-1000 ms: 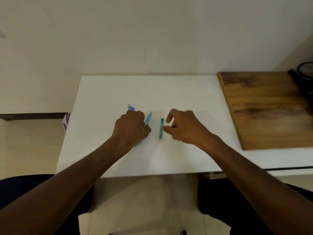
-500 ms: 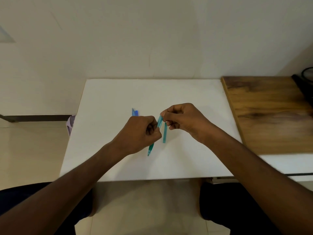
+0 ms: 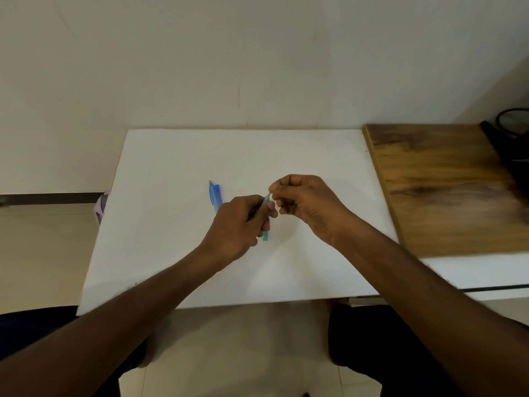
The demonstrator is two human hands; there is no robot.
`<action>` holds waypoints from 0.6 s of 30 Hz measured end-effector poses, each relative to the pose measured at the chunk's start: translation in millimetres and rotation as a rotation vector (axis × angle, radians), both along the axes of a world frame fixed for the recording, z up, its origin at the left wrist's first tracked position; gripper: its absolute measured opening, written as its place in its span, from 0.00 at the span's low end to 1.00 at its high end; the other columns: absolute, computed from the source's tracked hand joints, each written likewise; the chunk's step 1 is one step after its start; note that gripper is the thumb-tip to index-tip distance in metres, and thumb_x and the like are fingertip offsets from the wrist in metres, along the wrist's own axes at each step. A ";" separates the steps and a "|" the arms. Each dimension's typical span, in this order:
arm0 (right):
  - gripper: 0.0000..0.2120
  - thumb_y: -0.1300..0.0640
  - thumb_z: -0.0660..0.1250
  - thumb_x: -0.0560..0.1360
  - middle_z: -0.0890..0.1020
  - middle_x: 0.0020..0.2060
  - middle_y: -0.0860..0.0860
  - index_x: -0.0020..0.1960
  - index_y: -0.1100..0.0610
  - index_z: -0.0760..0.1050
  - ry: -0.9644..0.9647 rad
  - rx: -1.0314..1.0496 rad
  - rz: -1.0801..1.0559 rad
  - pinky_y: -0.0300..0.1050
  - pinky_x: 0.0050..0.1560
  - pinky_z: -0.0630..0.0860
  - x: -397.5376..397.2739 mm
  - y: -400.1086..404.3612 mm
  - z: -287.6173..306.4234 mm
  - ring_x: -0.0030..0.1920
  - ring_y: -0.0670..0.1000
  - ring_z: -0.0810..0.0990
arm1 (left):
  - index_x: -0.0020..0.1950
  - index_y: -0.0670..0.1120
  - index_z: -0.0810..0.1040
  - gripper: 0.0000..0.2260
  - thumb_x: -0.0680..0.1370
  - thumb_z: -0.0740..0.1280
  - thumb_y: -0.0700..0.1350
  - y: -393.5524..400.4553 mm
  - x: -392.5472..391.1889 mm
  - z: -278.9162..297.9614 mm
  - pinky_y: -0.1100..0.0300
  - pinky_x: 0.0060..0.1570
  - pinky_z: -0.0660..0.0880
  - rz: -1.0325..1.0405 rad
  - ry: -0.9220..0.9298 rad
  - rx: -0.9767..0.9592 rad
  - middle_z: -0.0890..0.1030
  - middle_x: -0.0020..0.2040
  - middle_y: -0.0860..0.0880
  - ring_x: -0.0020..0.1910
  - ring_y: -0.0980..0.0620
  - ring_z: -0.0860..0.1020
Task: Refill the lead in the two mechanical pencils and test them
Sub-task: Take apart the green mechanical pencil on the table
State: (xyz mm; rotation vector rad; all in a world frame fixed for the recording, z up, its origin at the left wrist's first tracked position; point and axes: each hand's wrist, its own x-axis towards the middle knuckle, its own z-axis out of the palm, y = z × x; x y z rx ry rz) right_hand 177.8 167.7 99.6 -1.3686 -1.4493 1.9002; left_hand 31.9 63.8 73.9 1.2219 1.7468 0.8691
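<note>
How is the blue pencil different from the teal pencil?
The blue pencil lies flat on the white table; the teal pencil is held up off it. Nobody grips the blue pencil, while the left hand grips the teal pencil and the right hand pinches its top end. More of the blue pencil shows; the teal pencil is mostly hidden by fingers. Both are slim pencils.

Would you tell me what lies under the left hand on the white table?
Under the left hand, a teal lead case pokes out on the white table; a blue mechanical pencil emerges behind. Their covered parts are hidden.
</note>
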 end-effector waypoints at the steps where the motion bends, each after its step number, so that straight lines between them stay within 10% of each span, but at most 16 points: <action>1: 0.05 0.65 0.70 0.80 0.85 0.40 0.55 0.49 0.61 0.85 -0.002 0.033 -0.053 0.42 0.45 0.80 2.0 4.3 1.2 0.39 0.49 0.81 | 0.52 0.47 0.84 0.14 0.87 0.63 0.53 -0.6 -0.2 -0.8 0.70 0.33 0.76 0.008 -0.013 -0.028 0.81 0.34 0.56 0.31 0.62 0.79; 6: 0.07 0.52 0.78 0.76 0.88 0.38 0.49 0.46 0.56 0.86 -0.519 0.529 0.012 0.36 0.40 0.83 35.7 39.2 -0.4 0.37 0.47 0.87 | 0.56 0.51 0.87 0.13 0.87 0.63 0.53 -0.2 -9.6 0.5 0.69 0.37 0.77 0.072 -0.167 -0.054 0.81 0.37 0.58 0.37 0.62 0.79; 18: 0.18 0.43 0.78 0.74 0.87 0.36 0.53 0.42 0.59 0.85 -0.791 0.420 0.196 0.40 0.41 0.84 37.5 34.9 -31.9 0.35 0.50 0.87 | 0.57 0.58 0.87 0.10 0.86 0.65 0.54 5.4 -10.2 -7.7 0.65 0.43 0.79 0.170 -0.319 -0.104 0.83 0.47 0.52 0.44 0.55 0.81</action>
